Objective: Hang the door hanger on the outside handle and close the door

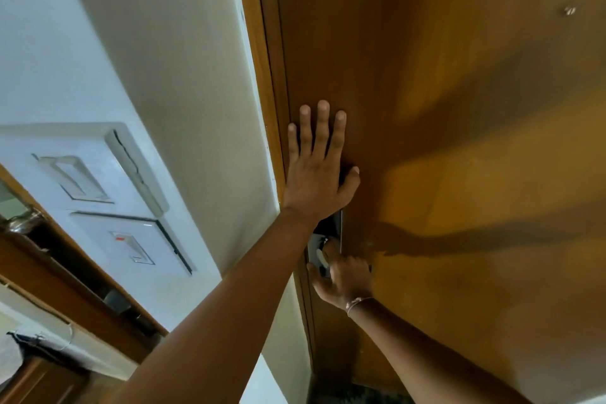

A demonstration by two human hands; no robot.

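The left hand (316,170) lies flat with fingers spread wide against the brown wooden door (459,141), near its left edge beside the frame. Just below it, the right hand (344,275) curls around the silver metal door handle (319,254). No door hanger is visible. White wall switches (98,193) sit to the left.

Left of the fingers, a white wall (183,75) carries two switch plates (108,193). Lower left stands a wooden shelf (75,289) holding a metal vessel (23,220), blurred.
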